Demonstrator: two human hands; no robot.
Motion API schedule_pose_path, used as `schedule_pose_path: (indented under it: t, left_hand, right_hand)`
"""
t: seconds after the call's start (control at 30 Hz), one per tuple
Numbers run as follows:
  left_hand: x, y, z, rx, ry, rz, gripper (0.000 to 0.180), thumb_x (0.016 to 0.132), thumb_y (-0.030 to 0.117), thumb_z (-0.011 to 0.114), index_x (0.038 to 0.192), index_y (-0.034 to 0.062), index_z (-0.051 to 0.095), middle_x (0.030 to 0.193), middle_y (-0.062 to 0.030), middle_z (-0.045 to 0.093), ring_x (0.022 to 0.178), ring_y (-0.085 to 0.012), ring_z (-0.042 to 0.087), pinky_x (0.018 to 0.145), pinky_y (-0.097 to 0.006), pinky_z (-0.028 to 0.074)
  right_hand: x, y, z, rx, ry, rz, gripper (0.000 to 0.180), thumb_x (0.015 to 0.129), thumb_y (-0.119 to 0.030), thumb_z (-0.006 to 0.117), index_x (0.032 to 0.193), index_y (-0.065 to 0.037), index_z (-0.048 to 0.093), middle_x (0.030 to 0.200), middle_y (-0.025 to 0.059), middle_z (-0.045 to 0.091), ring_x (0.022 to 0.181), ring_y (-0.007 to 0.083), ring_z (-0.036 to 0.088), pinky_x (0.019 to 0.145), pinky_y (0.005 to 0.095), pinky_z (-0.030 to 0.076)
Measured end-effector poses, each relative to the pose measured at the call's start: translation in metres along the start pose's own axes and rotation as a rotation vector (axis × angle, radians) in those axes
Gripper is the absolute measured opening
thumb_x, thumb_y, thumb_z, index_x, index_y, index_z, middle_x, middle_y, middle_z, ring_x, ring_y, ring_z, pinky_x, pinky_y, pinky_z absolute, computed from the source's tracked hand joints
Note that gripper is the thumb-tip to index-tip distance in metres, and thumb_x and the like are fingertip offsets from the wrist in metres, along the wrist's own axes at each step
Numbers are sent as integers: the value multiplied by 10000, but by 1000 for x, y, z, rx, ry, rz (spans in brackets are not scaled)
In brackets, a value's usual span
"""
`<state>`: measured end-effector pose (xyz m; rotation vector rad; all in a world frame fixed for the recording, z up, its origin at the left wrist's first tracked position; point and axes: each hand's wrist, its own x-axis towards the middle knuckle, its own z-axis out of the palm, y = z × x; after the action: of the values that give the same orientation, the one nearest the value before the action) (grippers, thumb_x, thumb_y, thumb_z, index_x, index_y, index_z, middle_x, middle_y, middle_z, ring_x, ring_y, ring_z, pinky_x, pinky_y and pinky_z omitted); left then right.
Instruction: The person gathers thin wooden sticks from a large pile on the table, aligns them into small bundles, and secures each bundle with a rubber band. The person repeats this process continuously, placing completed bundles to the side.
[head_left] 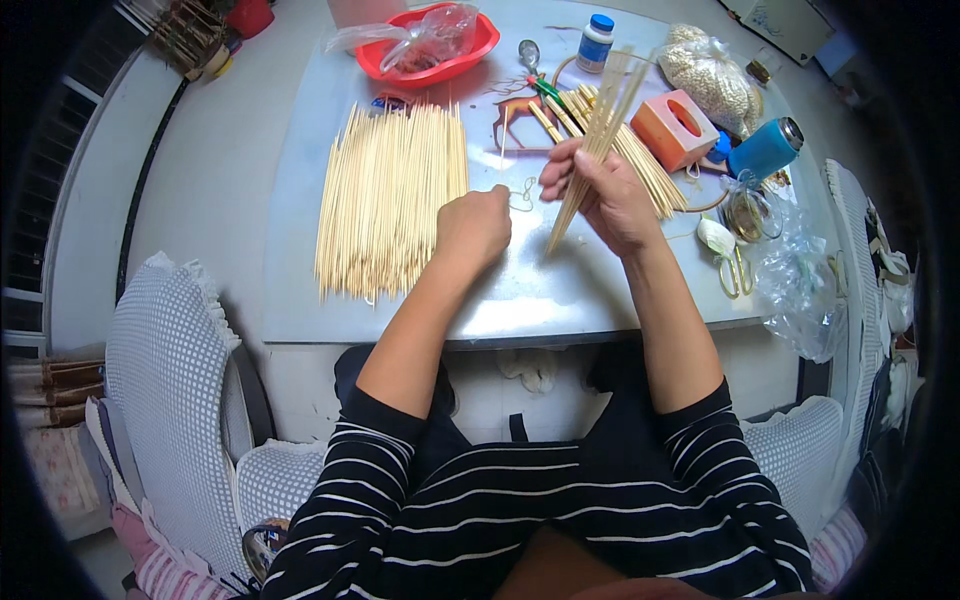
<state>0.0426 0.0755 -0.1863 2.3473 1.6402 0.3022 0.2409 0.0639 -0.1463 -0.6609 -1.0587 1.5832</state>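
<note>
My right hand (612,195) is closed around a loose bunch of thin bamboo skewers (603,125), which fan out upward and narrow below the palm. My left hand (475,228) is closed, knuckles up, beside a large pile of skewers (395,200) lying side by side on the table. One thin skewer (504,135) stands up from its fingertips; the grip itself is mostly hidden behind the hand. A thin loop of string (524,195) lies between the hands. Behind my right hand, more bamboo sticks (645,165) lie in a slanting row.
At the back stand a red basin (480,50) with a plastic bag and a blue-capped bottle (595,45). To the right are a tissue box (665,135), a bag of pale pieces (710,80), a blue flask (765,150), scissors (738,275) and clear plastic (800,290). Padded chairs flank me.
</note>
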Motion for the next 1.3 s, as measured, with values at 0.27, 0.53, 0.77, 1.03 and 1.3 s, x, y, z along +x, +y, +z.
schedule_pose_path:
  t: [0.27,0.53,0.77,1.03,1.3]
  left_hand:
    - [1,1,-43,-1496,-28,-107,433,1005,401,569,919,2,712,778,4,633,678,-72,551,665,-224,451]
    - [-4,-7,-41,-1512,-66,-102,206,950,209,679,874,20,703,748,-7,639,610,-62,531,544,-195,434]
    - [-5,-7,-41,-1546,-19,-109,209,953,209,671,875,18,698,774,-20,664,660,-73,605,601,-201,514]
    - [-5,-4,-39,-1506,-25,-137,184,941,208,687,908,27,702,767,-4,646,657,-64,593,606,-207,522]
    - [-6,-1,-36,-1542,66,-123,163,937,196,684,965,36,687,802,-2,646,677,-63,596,619,-213,528]
  right_hand:
    - [-8,21,19,190,-287,341,404,1004,-265,554,1233,66,545,1026,202,701,888,248,723,819,341,587]
    - [-7,34,28,138,-269,471,500,996,-282,579,1330,78,489,1061,203,702,888,229,724,805,322,597]
    - [-7,32,30,141,-251,463,532,990,-271,581,1361,89,458,1068,203,702,883,220,723,808,314,592]
    - [-7,35,28,143,-256,492,480,1003,-260,564,1324,86,478,1064,221,701,871,226,727,795,318,605]
    - [-7,35,31,138,-238,486,450,1007,-275,567,1282,77,510,1022,195,710,814,197,719,751,299,598]
